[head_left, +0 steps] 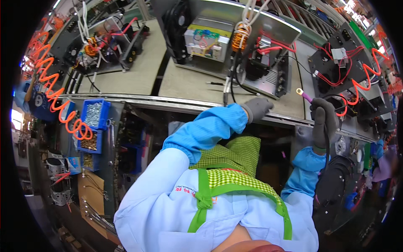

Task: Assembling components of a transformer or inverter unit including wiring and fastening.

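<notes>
A: The black cable with a purple sleeve and a gold ring terminal (303, 95) — where was it?

B: In the right hand (324, 119). That grey-gloved hand was curled shut around the cable, with the ring terminal sticking up and to the left just above the knuckles. The black lead ran down from the fist past the blue cuff.

A: And the left hand (257, 108)?

B: Also grey-gloved, fingers bent loosely, resting at the near edge of the beige workbench top (189, 84). I couldn't tell whether it had hold of anything. Thin black wires (230, 86) hung just above and to the left of it.

A: What lay beyond the hands?

B: Straight ahead of the left hand sat an open grey metal chassis (268, 54) with red wires, a copper-coloured coil (240, 37) and a small boxed module. Beyond the right hand, up and to the right, was a black panel with red wiring (340, 67).

A: Any room to move?

B: A bare strip of bench lay between the two hands, in front of the chassis. Far left of the left hand, blue plastic bins of small metal parts (95, 114) hung on the bench front, with a coiled orange air hose (54, 92) beside them.

A: The room?

B: A crowded assembly line, more chassis on the benches behind.
</notes>
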`<state>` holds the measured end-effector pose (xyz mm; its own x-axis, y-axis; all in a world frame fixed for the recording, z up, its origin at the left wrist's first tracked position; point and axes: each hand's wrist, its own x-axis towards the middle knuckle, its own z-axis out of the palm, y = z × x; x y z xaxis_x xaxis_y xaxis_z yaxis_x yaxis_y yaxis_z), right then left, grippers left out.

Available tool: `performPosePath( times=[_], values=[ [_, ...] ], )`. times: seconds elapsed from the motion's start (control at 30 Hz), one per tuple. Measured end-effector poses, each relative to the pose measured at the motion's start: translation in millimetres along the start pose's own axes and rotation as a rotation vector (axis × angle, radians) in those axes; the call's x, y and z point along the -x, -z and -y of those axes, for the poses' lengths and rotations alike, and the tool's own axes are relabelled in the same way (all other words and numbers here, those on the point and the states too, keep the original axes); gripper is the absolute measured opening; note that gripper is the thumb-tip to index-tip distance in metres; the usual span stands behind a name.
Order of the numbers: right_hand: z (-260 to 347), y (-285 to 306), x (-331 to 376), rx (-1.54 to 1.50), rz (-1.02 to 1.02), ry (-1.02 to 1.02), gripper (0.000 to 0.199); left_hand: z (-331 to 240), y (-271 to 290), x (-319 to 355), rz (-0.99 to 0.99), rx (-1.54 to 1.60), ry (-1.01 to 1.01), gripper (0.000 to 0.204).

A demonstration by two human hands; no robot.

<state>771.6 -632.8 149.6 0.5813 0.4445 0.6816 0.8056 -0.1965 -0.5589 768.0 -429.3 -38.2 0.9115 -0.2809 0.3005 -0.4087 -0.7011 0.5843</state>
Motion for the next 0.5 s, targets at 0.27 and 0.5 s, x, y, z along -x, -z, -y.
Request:
performPosePath(
  times=[0.27,0.5],
  values=[
    [-94.6,-18.4,16.9,-0.039,0.021,-0.216,0.020,25.2,0.6,-13.4,0.047,-0.666,-0.114,0.024],
    [-180.1,-67.3,-37.8,0.005,0.043,-0.339,0.029,-11.9,2.9,-54.7,-0.309,-0.146,-0.063,0.041]
  ],
)
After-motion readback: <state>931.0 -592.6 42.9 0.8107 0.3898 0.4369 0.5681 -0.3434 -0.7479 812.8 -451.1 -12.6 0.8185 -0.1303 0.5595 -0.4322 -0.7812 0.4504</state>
